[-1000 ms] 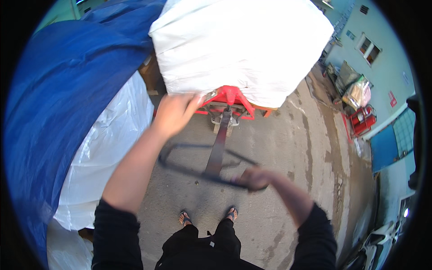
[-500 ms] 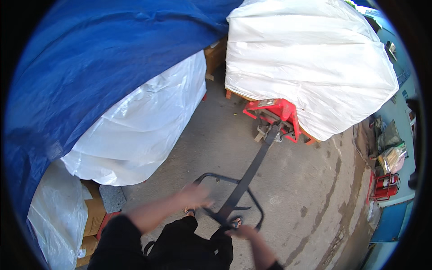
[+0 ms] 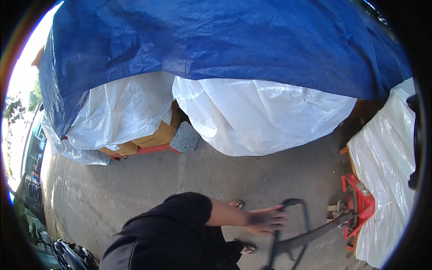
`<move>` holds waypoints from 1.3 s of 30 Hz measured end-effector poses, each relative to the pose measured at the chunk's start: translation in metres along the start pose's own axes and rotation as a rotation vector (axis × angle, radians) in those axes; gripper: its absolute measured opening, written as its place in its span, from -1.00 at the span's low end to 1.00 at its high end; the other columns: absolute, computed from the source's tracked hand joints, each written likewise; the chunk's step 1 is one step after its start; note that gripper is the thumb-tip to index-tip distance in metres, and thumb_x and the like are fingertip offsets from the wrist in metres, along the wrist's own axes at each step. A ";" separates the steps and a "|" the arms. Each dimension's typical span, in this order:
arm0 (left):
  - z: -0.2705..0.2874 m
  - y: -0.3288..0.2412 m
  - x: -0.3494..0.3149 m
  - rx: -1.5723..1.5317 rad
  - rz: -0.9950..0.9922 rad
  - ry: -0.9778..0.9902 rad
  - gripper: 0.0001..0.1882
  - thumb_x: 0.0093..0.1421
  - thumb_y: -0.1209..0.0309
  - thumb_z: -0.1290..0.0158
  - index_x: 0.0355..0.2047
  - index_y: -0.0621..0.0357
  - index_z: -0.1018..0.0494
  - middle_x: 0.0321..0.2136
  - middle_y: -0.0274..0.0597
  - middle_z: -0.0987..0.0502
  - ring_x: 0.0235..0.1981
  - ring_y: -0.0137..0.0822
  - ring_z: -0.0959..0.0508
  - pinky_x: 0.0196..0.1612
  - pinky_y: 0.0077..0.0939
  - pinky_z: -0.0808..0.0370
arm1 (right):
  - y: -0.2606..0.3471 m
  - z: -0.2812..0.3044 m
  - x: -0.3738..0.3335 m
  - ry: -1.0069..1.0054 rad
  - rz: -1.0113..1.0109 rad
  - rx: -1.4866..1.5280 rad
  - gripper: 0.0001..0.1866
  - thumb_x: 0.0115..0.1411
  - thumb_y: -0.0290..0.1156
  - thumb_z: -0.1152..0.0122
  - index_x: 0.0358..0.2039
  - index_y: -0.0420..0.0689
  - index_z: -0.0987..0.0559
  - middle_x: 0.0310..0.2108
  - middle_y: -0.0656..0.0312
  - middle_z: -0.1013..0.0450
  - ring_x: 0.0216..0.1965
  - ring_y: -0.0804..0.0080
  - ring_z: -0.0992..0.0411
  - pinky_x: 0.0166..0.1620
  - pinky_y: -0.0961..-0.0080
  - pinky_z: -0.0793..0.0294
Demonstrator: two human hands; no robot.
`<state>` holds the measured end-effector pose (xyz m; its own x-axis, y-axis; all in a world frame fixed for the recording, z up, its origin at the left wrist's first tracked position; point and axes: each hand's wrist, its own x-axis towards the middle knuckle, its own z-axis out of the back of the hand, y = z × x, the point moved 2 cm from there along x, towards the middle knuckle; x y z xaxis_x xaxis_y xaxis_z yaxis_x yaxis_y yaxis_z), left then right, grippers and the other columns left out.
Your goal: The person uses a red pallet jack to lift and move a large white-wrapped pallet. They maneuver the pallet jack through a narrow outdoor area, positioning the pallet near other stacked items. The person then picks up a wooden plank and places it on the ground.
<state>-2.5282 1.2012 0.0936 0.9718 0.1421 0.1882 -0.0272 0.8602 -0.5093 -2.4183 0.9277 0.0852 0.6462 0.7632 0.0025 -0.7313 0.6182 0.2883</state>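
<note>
A red pallet jack (image 3: 366, 202) stands at the right, against a white-covered load. Its long dark handle (image 3: 310, 235) slants down and left toward me, ending in a loop. At the loop's left bar is my left hand (image 3: 266, 220), fingers stretched out across the bar and slightly blurred. Whether the palm presses on the bar is hard to make out. The lower part of the loop runs out at the bottom edge. My right hand is not visible.
A blue tarp (image 3: 225, 40) covers loads across the back. White plastic sheeting (image 3: 261, 117) hangs beneath it. Cardboard boxes (image 3: 159, 135) rest on a red base, with a grey slab (image 3: 185, 137) beside them. A motorbike (image 3: 69, 256) shows at lower left.
The view has swung left, so the pallet jack now appears at the far right. My left hand has come to the handle's loop. My right hand, earlier at the loop, has left the view.
</note>
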 end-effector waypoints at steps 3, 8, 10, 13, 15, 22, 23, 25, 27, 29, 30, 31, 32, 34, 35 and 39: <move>-0.003 0.025 -0.002 -0.160 0.213 0.363 -0.47 0.34 0.00 0.10 -0.03 0.24 -0.50 -0.01 0.06 -0.51 0.12 -0.03 -0.44 0.18 0.05 -0.34 | -0.035 -0.092 -0.009 0.804 0.013 0.259 -0.61 0.08 -0.06 -0.41 -0.43 -0.16 -0.58 -0.68 0.21 -0.39 -0.65 0.24 -0.37 -0.31 0.15 -0.44; 0.052 -0.003 0.270 -0.117 -0.138 -0.495 -0.42 0.23 -0.14 0.04 -0.38 0.15 -0.65 -0.43 -0.02 -0.64 -0.28 0.03 -0.63 -0.12 -0.04 -0.51 | -0.129 0.141 0.150 0.993 -0.305 0.675 -0.70 0.25 -0.18 -0.21 -0.31 -0.18 -0.66 -0.49 0.10 -0.61 -0.61 0.36 -0.49 -0.51 0.34 -0.43; 0.063 -0.030 0.349 -0.169 -0.082 -0.374 -0.41 0.24 -0.15 0.06 -0.32 0.12 -0.68 -0.31 -0.06 -0.64 -0.06 -0.02 -0.56 0.13 -0.03 -0.35 | -0.159 0.254 0.223 0.620 -0.349 0.664 -0.60 0.28 -0.07 -0.14 -0.28 -0.21 -0.62 -0.45 0.13 -0.60 -0.58 0.35 -0.50 -0.47 0.37 -0.46; 0.084 -0.070 0.361 -0.172 -0.014 -0.627 -0.38 0.29 -0.16 0.12 -0.44 0.12 -0.66 -0.33 -0.08 -0.62 -0.05 -0.02 -0.52 0.12 0.00 -0.28 | -0.190 0.322 0.278 0.133 -0.411 0.676 -0.44 0.31 0.09 -0.04 -0.22 -0.25 -0.58 -0.40 0.17 -0.58 -0.54 0.33 -0.51 -0.41 0.41 -0.51; 0.100 -0.066 0.323 -0.306 0.098 -0.427 -0.35 0.31 -0.14 0.14 -0.59 0.13 -0.62 -0.47 -0.02 -0.61 -0.46 0.00 -0.59 -0.29 -0.04 -0.46 | -0.187 0.286 0.249 0.163 -0.433 0.656 -0.41 0.31 0.12 -0.04 -0.16 -0.27 -0.55 -0.34 0.17 -0.58 -0.47 0.32 -0.53 -0.33 0.41 -0.53; -0.099 -0.010 0.016 0.143 0.264 0.455 -0.52 0.13 0.10 -0.15 -0.05 0.18 -0.52 -0.04 0.10 -0.54 0.11 0.06 -0.47 0.23 0.10 -0.30 | -0.080 -0.041 0.011 0.963 -0.128 0.254 -0.37 0.23 0.12 -0.19 -0.01 -0.23 -0.47 -0.21 -0.07 -0.57 -0.13 -0.01 -0.56 0.00 0.18 -0.50; -0.140 -0.014 0.013 0.411 0.241 0.705 -0.52 0.19 0.07 -0.13 -0.04 0.19 -0.50 -0.10 0.08 -0.57 -0.02 0.05 -0.56 0.07 0.26 -0.42 | -0.093 -0.061 -0.003 1.004 -0.129 0.253 -0.39 0.23 0.13 -0.17 -0.05 -0.22 -0.49 -0.23 -0.10 -0.57 -0.12 -0.06 -0.55 0.00 0.14 -0.48; -0.171 -0.006 0.043 0.317 0.162 0.944 -0.40 0.05 -0.05 -0.20 -0.04 0.14 -0.56 -0.03 0.07 -0.56 0.03 0.03 -0.55 0.11 0.06 -0.43 | -0.117 -0.073 -0.003 0.990 -0.014 0.231 -0.43 0.22 0.10 -0.16 -0.04 -0.17 -0.51 -0.22 -0.07 -0.57 -0.13 -0.07 -0.55 -0.03 0.11 -0.49; -0.167 -0.016 0.094 0.183 0.058 1.107 -0.28 -0.09 -0.17 -0.27 -0.04 0.08 -0.61 0.04 0.07 -0.55 0.09 0.02 -0.53 0.15 -0.15 -0.45 | -0.151 -0.052 0.011 0.941 0.113 0.121 -0.45 0.19 0.03 -0.15 0.04 -0.13 -0.51 -0.17 0.02 -0.58 -0.16 0.02 -0.57 -0.08 0.14 -0.53; -0.137 -0.033 0.127 0.281 0.231 1.156 -0.30 -0.08 -0.17 -0.22 -0.06 0.06 -0.62 0.01 0.05 -0.57 0.04 0.06 -0.55 0.10 -0.13 -0.49 | -0.160 -0.018 0.024 0.713 0.023 0.161 -0.48 0.08 0.08 -0.23 -0.15 -0.12 -0.59 -0.22 -0.02 -0.58 -0.12 -0.03 -0.55 -0.06 0.12 -0.52; -0.125 -0.052 0.137 0.317 0.260 1.075 -0.31 -0.08 -0.17 -0.22 -0.07 0.07 -0.63 -0.01 0.04 -0.58 0.02 0.05 -0.57 0.08 -0.14 -0.50 | -0.159 -0.001 0.026 0.675 0.019 0.122 -0.46 0.09 0.09 -0.23 -0.15 -0.13 -0.59 -0.23 -0.03 -0.58 -0.10 -0.04 -0.54 -0.06 0.10 -0.51; -0.116 -0.071 0.142 0.339 0.280 1.031 -0.32 -0.08 -0.16 -0.21 -0.09 0.09 -0.64 -0.03 0.04 -0.59 0.01 0.04 -0.58 0.07 -0.15 -0.51 | -0.167 0.017 0.026 0.606 0.062 0.163 -0.45 0.10 0.10 -0.23 -0.15 -0.15 -0.60 -0.24 -0.04 -0.58 -0.08 -0.04 -0.54 -0.06 0.08 -0.51; -0.111 -0.092 0.142 0.391 0.309 1.006 -0.33 -0.08 -0.15 -0.21 -0.11 0.10 -0.64 -0.05 0.03 -0.60 0.00 0.03 -0.59 0.06 -0.16 -0.52 | -0.175 0.031 0.021 0.568 -0.004 0.052 -0.49 0.09 0.07 -0.23 -0.17 -0.12 -0.62 -0.26 -0.02 -0.59 -0.11 -0.02 -0.55 -0.08 0.09 -0.52; -0.122 -0.140 0.142 0.441 0.312 0.814 -0.34 -0.11 -0.13 -0.22 -0.15 0.13 -0.65 -0.11 0.03 -0.63 -0.02 -0.02 -0.61 0.06 -0.20 -0.52 | -0.190 0.050 0.009 0.468 -0.044 -0.016 -0.62 0.04 -0.07 -0.22 -0.24 -0.05 -0.69 -0.30 0.06 -0.61 -0.18 0.06 -0.59 -0.14 0.11 -0.57; -0.133 -0.159 0.140 0.374 0.324 0.771 -0.34 -0.11 -0.12 -0.23 -0.14 0.14 -0.65 -0.10 0.04 -0.63 -0.02 -0.04 -0.61 0.07 -0.21 -0.52 | -0.210 0.057 0.002 0.415 -0.102 -0.095 -0.69 -0.03 -0.19 -0.23 -0.28 -0.02 -0.70 -0.32 0.09 -0.62 -0.20 0.09 -0.60 -0.17 0.13 -0.58; -0.175 -0.189 0.135 0.327 0.319 0.674 -0.33 -0.14 -0.08 -0.26 -0.11 0.15 -0.64 -0.09 0.05 -0.62 -0.01 -0.06 -0.60 0.07 -0.24 -0.52 | -0.246 0.051 -0.017 0.339 -0.222 -0.227 -0.79 -0.01 -0.39 -0.28 -0.32 -0.03 -0.73 -0.28 0.12 -0.64 -0.18 0.15 -0.62 -0.16 0.24 -0.58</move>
<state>-2.3506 0.9724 0.0681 0.8352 0.1691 -0.5234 -0.2925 0.9424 -0.1623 -2.2385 0.7531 0.0631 0.7124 0.6027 -0.3594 -0.6369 0.7704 0.0294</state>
